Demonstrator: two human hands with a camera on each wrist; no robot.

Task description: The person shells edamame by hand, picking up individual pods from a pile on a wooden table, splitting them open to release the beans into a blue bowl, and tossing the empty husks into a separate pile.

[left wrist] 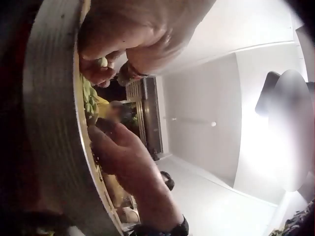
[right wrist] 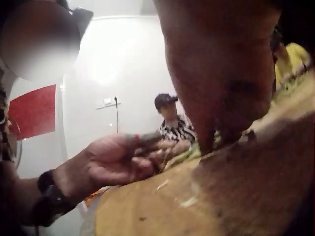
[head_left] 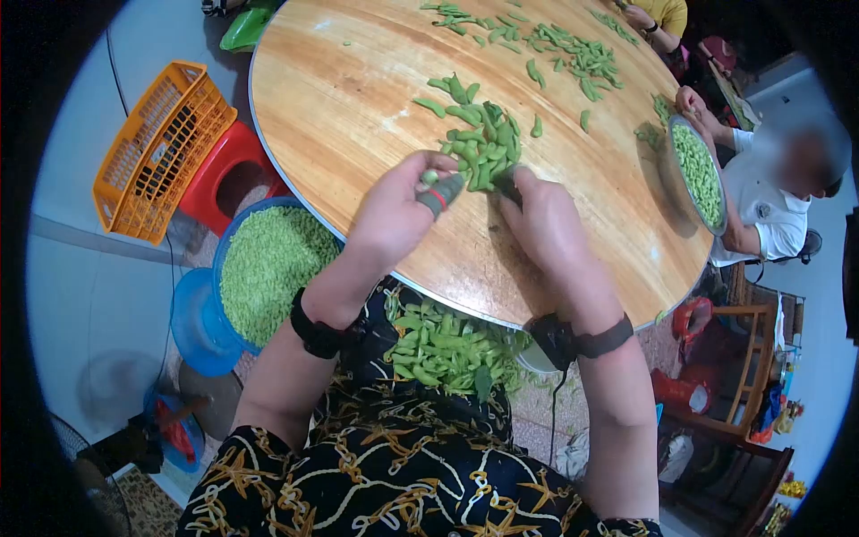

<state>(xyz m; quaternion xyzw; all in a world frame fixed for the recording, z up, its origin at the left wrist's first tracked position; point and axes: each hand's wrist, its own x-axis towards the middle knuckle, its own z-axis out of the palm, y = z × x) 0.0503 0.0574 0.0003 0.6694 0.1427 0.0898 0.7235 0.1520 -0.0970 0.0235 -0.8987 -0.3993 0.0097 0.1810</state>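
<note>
Head view, left to right: round blue plastic basin (head_left: pixel 192 327) heaped with shelled pale green beans (head_left: pixel 268 268), just beside the round wooden table (head_left: pixel 340 107). Left hand (head_left: pixel 389 219) is at the table edge, fingers clenched on a small green soybean pod (head_left: pixel 431 176), with a grey thumb guard with red band (head_left: pixel 441 193) against it. The heap of green unshelled pods (head_left: pixel 479 143) is just beyond. Right hand (head_left: pixel 546 224) has its fingertips at the heap's near edge; whether it grasps anything, can't tell. Judgement: run the guard along the pod's seam, pinch firmly near one end, and hold it over the table so beans don't scatter.
</note>
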